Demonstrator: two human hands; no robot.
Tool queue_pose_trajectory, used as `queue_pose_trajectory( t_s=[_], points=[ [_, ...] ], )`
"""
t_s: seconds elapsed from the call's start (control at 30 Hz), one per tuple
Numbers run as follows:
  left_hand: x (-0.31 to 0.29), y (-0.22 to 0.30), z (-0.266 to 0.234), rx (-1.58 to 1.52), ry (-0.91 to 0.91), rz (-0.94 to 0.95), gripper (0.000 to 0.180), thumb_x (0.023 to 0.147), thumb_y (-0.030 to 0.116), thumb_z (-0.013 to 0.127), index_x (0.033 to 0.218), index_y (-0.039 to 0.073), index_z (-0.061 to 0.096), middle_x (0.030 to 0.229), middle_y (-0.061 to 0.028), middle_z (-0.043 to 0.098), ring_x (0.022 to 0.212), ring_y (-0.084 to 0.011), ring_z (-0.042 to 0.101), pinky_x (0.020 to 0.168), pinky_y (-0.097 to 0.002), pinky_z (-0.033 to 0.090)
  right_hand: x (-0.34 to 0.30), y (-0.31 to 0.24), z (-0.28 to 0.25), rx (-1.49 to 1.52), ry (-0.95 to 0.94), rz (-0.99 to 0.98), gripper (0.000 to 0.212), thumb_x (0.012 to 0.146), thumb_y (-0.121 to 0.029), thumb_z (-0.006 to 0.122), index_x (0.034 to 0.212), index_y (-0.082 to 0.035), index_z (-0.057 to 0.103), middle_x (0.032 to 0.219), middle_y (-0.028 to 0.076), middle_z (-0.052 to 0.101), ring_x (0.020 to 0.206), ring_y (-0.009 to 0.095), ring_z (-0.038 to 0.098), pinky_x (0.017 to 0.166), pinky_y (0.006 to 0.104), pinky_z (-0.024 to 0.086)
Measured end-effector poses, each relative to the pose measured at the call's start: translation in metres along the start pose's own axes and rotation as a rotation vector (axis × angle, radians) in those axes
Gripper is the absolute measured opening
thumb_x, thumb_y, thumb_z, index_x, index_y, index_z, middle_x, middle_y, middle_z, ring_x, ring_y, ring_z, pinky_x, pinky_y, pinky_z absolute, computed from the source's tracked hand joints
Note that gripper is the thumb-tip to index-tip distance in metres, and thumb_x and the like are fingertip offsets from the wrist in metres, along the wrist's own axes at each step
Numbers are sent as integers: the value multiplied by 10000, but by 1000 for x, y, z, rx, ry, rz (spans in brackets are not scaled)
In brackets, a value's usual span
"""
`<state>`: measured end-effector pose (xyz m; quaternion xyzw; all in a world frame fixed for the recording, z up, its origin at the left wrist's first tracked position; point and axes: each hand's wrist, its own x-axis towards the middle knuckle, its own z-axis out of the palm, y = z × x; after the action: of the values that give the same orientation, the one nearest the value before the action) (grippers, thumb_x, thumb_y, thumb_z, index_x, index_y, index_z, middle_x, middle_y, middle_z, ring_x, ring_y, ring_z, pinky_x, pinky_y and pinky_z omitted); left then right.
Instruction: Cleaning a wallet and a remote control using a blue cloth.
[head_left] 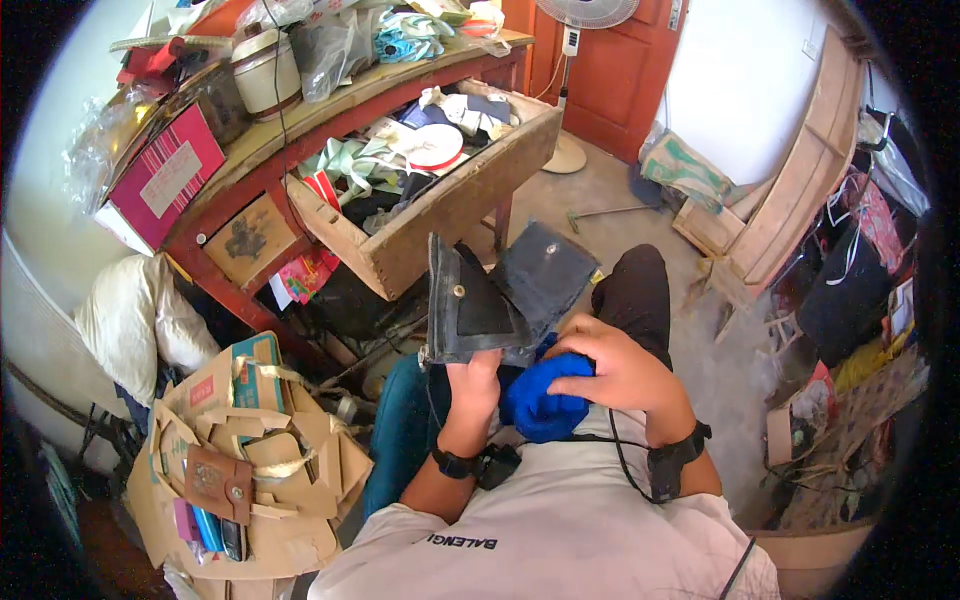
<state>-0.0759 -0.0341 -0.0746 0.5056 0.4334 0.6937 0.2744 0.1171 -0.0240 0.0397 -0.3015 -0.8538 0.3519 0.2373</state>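
Observation:
A worn black wallet (482,312) is held upright and unfolded in front of me, with a metal snap on each of its two halves. My left hand (474,385) grips its lower edge, the thumb on the near face and the other fingers hidden behind. My right hand (625,365) is closed round a bunched bright blue cloth (548,402), close below the wallet's right half. Whether the cloth touches the wallet I cannot tell. To my left, a brown wallet (218,484) with a snap lies on flattened cardboard (285,550), beside small purple, blue and black items.
A wooden drawer (470,190) full of cloths and odds and ends juts from the red desk (345,125) ahead. A standing fan (570,42) is by the red door (630,95). Wooden furniture (800,180) and piled clutter line the right side.

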Motion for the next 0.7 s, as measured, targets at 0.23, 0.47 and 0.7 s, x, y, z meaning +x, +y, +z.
queue_pose_trajectory(
  t_s=[0.23, 0.47, 0.7],
  points=[
    [3, 8, 5, -377, 103, -182, 400, 884, 185, 644, 1232, -1, 573, 1188, -94, 606, 1060, -210, 567, 944, -373, 453, -2, -10, -12, -674, 317, -129, 304, 790, -296, 748, 849, -7, 672, 980, 141, 626, 967, 347, 590, 875, 414, 468],
    [5, 14, 4, -185, 34, -95, 372, 877, 163, 652, 1208, 9, 577, 1139, -76, 604, 1036, -183, 565, 913, -351, 469, -19, 13, -19, 871, 783, 328, 326, 951, -325, 627, 1120, -47, 644, 1050, 64, 691, 928, 205, 651, 890, 383, 507],
    [6, 17, 9, -348, 48, -154, 586, 844, 199, 687, 1341, 26, 428, 1199, -69, 558, 1056, -177, 544, 918, -347, 464, -13, 4, -21, 1318, 890, 181, 422, 966, -410, 593, 1218, -72, 599, 1179, 93, 663, 1087, 257, 627, 969, 436, 485]
  ],
)
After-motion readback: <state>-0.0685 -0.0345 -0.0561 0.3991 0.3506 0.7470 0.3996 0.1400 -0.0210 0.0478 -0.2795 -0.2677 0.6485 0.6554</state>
